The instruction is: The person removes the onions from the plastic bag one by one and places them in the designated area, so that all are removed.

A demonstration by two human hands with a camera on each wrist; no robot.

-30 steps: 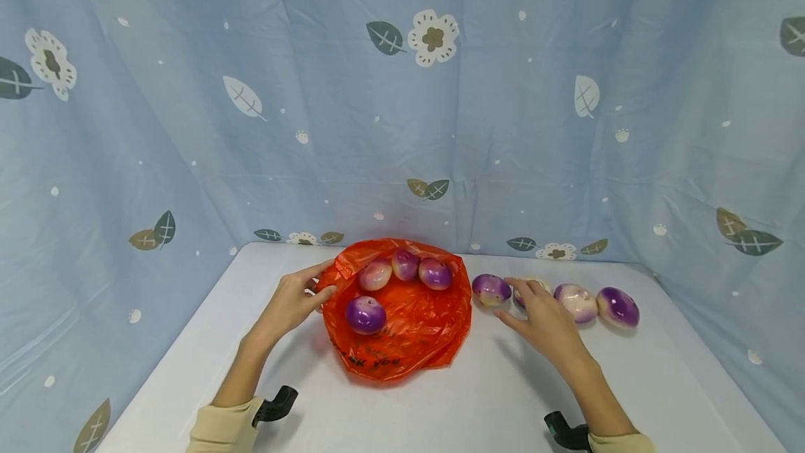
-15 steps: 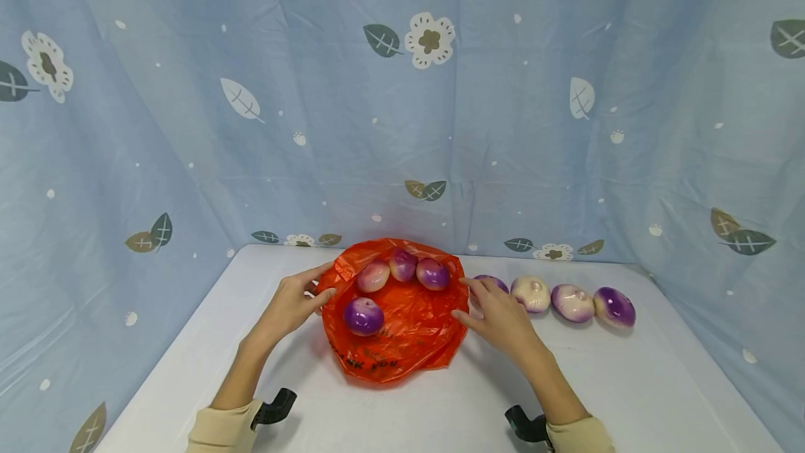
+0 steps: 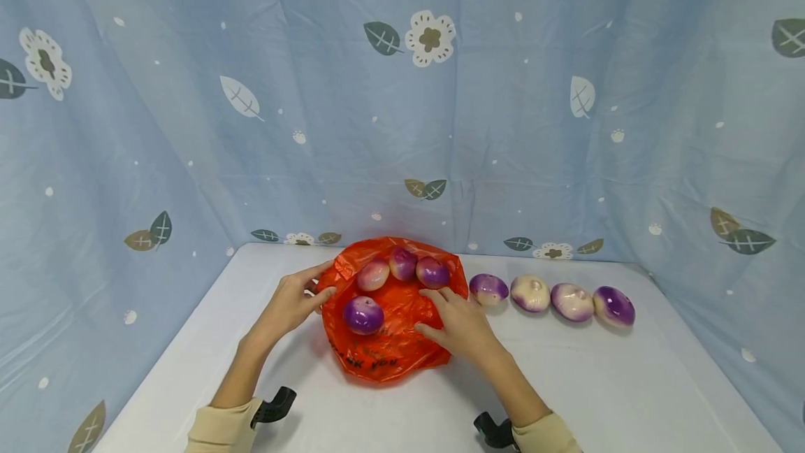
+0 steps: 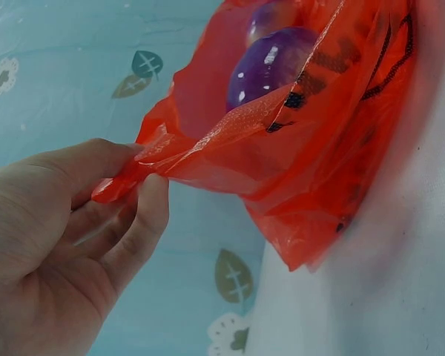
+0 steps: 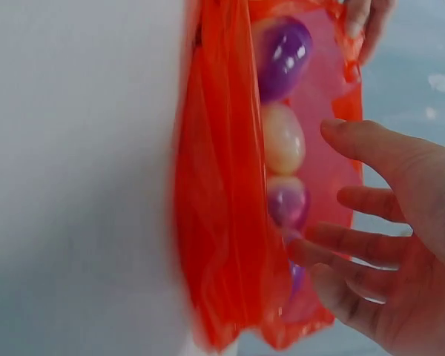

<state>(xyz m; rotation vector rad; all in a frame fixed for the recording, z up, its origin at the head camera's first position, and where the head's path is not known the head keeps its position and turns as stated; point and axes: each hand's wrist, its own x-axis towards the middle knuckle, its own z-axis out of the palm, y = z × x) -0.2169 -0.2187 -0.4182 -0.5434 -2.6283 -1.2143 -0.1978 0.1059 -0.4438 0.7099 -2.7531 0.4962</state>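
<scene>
My left hand (image 3: 291,307) pinches the left rim of a red plastic bag (image 3: 409,348) between thumb and fingers; the left wrist view shows the gathered plastic (image 4: 137,167) in that grip. The bag lies with its mouth spread, dark lettering on its near side. Inside are several glossy purple-and-cream onions: a deep purple one (image 3: 363,315) at the left, others such as this paler one (image 3: 374,275) toward the back. Over the bag's right part is my right hand (image 3: 464,328), holding nothing, its fingers spread and slightly bent in the right wrist view.
Right of the bag, a row of several more onions (image 3: 571,302) lies on the white table (image 3: 629,383); the nearest onion (image 3: 488,290) is close beside the bag's rim. A blue curtain (image 3: 352,138) with flowers and leaves borders the table at the back and sides.
My right hand has moved left from the onion row, past the bag's right rim, to over the bag, uncovering the row's left onions. My left hand keeps its hold on the rim.
</scene>
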